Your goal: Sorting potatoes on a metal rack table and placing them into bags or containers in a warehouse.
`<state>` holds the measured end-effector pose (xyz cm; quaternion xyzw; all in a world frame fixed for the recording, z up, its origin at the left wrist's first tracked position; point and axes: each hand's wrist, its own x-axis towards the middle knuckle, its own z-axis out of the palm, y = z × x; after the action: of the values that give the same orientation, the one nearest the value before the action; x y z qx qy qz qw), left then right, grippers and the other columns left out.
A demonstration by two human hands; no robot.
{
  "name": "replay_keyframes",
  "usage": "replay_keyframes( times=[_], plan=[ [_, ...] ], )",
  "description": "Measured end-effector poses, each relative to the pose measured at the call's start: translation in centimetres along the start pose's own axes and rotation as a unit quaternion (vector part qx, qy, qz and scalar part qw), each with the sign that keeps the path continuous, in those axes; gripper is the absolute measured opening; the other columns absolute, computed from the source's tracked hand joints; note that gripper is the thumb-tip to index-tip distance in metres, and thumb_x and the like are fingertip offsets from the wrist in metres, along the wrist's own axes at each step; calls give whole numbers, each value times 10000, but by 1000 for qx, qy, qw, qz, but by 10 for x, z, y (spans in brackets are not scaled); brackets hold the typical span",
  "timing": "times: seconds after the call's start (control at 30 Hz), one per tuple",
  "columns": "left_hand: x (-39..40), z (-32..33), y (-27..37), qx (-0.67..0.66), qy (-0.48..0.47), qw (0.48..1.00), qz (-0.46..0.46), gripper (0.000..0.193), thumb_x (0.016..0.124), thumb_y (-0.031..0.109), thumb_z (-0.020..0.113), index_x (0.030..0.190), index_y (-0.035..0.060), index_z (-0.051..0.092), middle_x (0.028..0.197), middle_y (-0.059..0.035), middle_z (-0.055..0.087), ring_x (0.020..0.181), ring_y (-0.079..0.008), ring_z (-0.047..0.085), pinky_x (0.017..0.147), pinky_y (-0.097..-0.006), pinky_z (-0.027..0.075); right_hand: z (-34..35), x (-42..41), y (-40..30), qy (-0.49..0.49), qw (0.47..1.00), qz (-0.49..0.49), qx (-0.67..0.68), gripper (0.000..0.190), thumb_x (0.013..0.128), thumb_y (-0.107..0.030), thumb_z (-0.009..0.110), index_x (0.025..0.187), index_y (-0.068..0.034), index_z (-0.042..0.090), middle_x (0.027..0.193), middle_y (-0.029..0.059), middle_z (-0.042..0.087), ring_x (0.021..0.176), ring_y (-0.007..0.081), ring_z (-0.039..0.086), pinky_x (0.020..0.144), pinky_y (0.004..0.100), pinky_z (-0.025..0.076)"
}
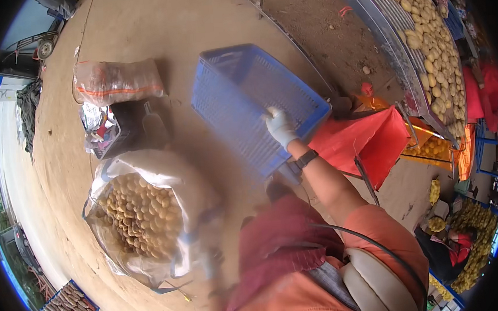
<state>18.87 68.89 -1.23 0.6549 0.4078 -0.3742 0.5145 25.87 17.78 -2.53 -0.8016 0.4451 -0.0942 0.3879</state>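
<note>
My right hand [280,125], in a pale glove with a dark watch at the wrist, grips the near long rim of a blue plastic crate [238,126]. The crate is tilted, and no contents show in the visible part of its inside. My left hand [209,258] is a blurred shape low in the picture, beside the white bulk bag [146,159]; its fingers cannot be made out. The bag stands wide open and holds many potatoes [145,213].
A filled mesh sack [120,83] lies beyond a dark crate of wrappers [106,134]. Potatoes cover a metal roller conveyor [395,31] at upper right. Red sheeting [359,140] hangs below it. A seated person [445,246] is among potatoes at lower right.
</note>
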Motion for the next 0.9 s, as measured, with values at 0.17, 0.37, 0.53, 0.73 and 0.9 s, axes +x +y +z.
replay_keyframes(
  times=[0.17, 0.37, 0.53, 0.73, 0.9],
  plan=[
    [52, 138, 67, 132, -126, 976, 121, 327, 864, 277, 555, 1133, 93, 519, 1120, -76, 563, 980, -226, 559, 736, -327, 480, 3, 49, -16, 26, 999, -22, -25, 265, 800, -243, 605, 969, -41, 633, 872, 210, 636, 837, 392, 606, 749, 435, 473],
    [93, 299, 174, 143, -203, 903, 350, 427, 824, 199, 622, 1199, 62, 470, 1025, -118, 546, 978, -231, 543, 721, -373, 503, -46, 90, -40, -23, 999, 9, 36, 313, 816, -251, 619, 1031, -23, 632, 952, 220, 635, 899, 354, 615, 788, 377, 470],
    [65, 410, 227, -13, -178, 972, 153, 407, 777, 134, 651, 1125, 93, 444, 948, -81, 568, 824, -209, 576, 693, -372, 503, -87, 110, -33, 33, 972, -102, -207, 439, 775, -232, 649, 1176, -92, 537, 1160, 173, 551, 1059, 351, 522, 885, 421, 423],
    [71, 522, 247, 72, -477, 865, 138, 324, 842, 97, 622, 1148, 56, 523, 982, -40, 588, 849, -116, 565, 701, -250, 486, 2, 57, 61, -43, 962, -13, -268, 493, 757, -241, 641, 1207, -109, 489, 1225, 164, 479, 1138, 346, 449, 916, 465, 390],
    [119, 458, 233, 212, -447, 836, 236, 291, 870, 155, 583, 1151, 83, 557, 980, -47, 585, 858, -148, 575, 735, -256, 492, 26, 56, 107, -66, 959, 110, -253, 485, 788, -334, 612, 1214, -135, 494, 1212, 193, 507, 1072, 391, 505, 898, 454, 425]
  ],
)
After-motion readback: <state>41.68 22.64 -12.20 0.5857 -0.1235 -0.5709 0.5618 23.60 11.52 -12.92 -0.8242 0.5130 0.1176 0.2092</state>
